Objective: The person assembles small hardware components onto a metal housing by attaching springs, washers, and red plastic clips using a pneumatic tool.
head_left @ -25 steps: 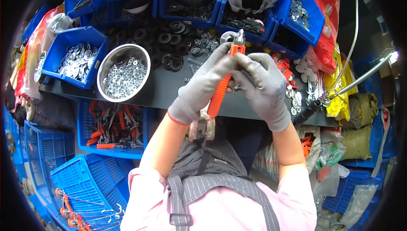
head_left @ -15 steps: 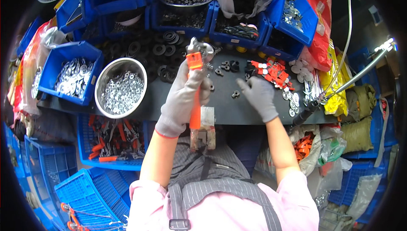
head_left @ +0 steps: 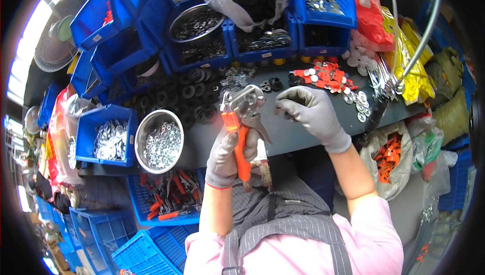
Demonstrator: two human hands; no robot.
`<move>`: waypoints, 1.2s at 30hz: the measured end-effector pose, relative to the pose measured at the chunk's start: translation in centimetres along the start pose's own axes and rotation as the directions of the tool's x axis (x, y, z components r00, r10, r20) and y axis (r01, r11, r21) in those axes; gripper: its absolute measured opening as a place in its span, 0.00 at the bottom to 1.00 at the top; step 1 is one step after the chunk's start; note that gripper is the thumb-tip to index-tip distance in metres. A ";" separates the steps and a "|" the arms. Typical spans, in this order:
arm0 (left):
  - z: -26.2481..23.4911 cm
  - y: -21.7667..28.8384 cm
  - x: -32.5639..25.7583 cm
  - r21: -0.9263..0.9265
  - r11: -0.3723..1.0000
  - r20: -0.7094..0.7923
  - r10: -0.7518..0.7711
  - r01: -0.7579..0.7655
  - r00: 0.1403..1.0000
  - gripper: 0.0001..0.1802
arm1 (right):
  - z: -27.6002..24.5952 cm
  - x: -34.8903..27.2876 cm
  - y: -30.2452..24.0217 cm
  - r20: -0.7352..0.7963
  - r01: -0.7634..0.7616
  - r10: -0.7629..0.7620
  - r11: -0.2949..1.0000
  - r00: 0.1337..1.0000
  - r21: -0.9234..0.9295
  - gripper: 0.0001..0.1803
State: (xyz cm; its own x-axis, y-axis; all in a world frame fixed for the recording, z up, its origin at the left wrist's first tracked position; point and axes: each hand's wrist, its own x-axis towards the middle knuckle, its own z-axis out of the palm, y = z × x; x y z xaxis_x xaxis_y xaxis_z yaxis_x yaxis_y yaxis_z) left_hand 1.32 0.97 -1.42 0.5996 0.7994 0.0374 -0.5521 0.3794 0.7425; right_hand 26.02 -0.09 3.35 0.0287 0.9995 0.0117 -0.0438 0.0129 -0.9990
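Observation:
My left hand [head_left: 226, 156] is closed around the orange handle of a hand tool [head_left: 243, 161]. Its silver metal head points up, with a grey lever beside the handle and an orange block below the head. To its right, my right hand [head_left: 314, 116] is over the dark worktop, fingers curled and fingertips together. Something small and dark shows under those fingertips, too hidden to name. Just beyond lie small dark metal parts [head_left: 273, 84] and a pile of red-orange plastic pieces [head_left: 331, 77] with white discs.
A steel bowl [head_left: 139, 151] and a blue bin [head_left: 87, 158] hold metal washers at the left. Blue bins [head_left: 268, 56] line the back. Below the worktop, a blue basket [head_left: 137, 209] holds orange-handled tools. A sack [head_left: 402, 184] of orange parts stands at the right, near a metal arm [head_left: 423, 42].
The view has swung, shifting the bench in the picture. My left hand has turned the tool, showing its head and lever. My right hand's fingers, spread before, are now curled together.

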 end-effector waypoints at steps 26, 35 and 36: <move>8.0 -6.9 3.6 0.442 0.880 0.009 -0.199 0.175 0.980 0.51 | -4.0 -8.2 5.7 -0.358 0.291 -0.234 0.950 0.904 0.114 0.09; 5.3 -8.0 3.1 0.888 0.431 0.072 0.218 -0.162 0.973 0.44 | -4.6 -7.0 8.6 -0.347 0.236 -0.219 0.972 0.912 0.007 0.08; 4.1 -8.3 3.0 0.957 0.194 0.147 0.321 -0.217 0.935 0.45 | -4.9 -6.4 9.4 -0.379 0.280 -0.334 0.941 0.863 -0.191 0.07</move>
State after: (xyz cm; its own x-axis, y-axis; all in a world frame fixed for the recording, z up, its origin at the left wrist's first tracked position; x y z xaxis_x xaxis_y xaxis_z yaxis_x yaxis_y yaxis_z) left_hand 10.07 -1.65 -4.70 0.4687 0.8013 0.3719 0.3168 -0.5454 0.7760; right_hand 30.31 -6.55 -6.36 0.4179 0.8475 0.3273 0.1578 0.2871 -0.9448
